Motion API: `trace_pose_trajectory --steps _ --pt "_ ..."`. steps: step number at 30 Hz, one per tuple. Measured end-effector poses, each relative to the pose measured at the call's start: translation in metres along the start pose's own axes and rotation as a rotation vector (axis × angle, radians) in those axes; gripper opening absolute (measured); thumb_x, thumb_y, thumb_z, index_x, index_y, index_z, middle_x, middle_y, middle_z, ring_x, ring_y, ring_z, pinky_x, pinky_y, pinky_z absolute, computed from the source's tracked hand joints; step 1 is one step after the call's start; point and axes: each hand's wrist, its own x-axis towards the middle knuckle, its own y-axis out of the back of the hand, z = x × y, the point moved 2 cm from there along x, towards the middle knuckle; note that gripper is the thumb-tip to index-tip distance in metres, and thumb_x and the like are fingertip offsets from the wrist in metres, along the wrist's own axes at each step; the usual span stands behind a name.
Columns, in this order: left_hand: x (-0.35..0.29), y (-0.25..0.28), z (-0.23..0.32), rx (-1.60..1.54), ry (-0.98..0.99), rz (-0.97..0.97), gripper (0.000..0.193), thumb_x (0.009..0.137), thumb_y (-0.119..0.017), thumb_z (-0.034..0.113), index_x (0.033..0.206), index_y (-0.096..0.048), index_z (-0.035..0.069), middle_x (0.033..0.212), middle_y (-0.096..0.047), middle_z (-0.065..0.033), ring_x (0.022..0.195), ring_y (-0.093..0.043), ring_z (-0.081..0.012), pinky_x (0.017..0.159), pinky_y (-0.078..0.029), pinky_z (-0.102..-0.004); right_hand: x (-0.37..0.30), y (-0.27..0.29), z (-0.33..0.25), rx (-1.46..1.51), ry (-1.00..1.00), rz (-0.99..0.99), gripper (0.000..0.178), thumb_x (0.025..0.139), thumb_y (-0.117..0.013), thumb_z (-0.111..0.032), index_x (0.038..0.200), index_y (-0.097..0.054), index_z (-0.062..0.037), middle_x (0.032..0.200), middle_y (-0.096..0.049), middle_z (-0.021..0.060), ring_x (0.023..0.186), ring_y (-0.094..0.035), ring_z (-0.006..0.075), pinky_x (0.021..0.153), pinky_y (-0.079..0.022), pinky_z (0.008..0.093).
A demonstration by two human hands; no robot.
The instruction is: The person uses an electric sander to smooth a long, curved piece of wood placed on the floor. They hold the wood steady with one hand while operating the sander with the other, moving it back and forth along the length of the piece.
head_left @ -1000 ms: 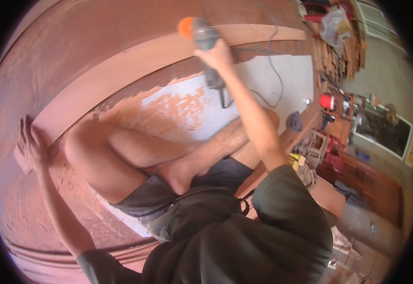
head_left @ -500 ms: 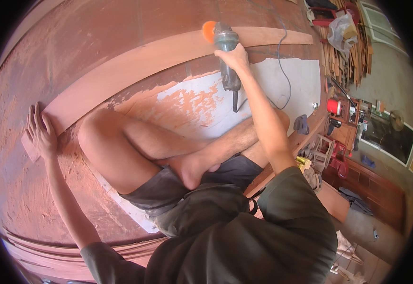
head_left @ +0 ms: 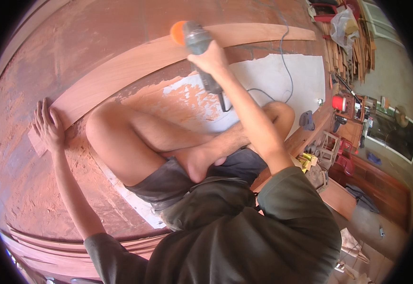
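My right hand (head_left: 211, 57) is wrapped round the body of an angle grinder (head_left: 199, 40). The grinder's orange disc (head_left: 178, 32) is blurred and lies over the far edge of a long, curved wooden board (head_left: 135, 60). A dark cord runs from the grinder's rear end. My left hand (head_left: 50, 127) rests flat on the board's near left end, fingers spread. Whether the disc touches the wood I cannot tell.
I sit cross-legged on a white sheet (head_left: 258, 71) covered in part by reddish sawdust (head_left: 168, 106). The cord (head_left: 289, 78) loops at the right. Thin boards (head_left: 50, 258) are stacked at lower left. Wood strips (head_left: 360, 61), a red spool (head_left: 338, 102) and a red stool (head_left: 344, 156) stand at right.
The grinder in my right hand has moved left along the board and tilted more. My left hand stays on the board's end. The whole view has shifted slightly.
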Motion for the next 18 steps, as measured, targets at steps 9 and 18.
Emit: trace_pose_trajectory --steps 9,18 --pt "0.0 0.008 0.003 -0.009 0.035 -0.024 0.051 0.108 -0.036 0.045 0.155 -0.047 0.029 0.162 -0.042 -0.0011 0.152 -0.034 -0.024 0.125 -0.019 -0.0507 -0.009 0.005 -0.017 -0.067 -0.067 -0.009 0.073 0.066 -0.084 -0.035 0.123 -0.061 0.0039 0.115 -0.071 0.0249 0.106 -0.071 0.0368 0.094 -0.056 0.042" --pt "0.001 0.007 0.01 -0.016 0.024 -0.007 0.05 0.109 -0.039 0.043 0.155 -0.047 0.027 0.162 -0.043 -0.0041 0.15 -0.037 -0.0256 0.124 -0.02 -0.048 -0.037 -0.031 -0.063 -0.056 0.068 -0.087 0.077 0.068 -0.082 -0.033 0.127 -0.054 0.0084 0.111 -0.07 0.0299 0.106 -0.071 0.041 0.095 -0.057 0.0443"
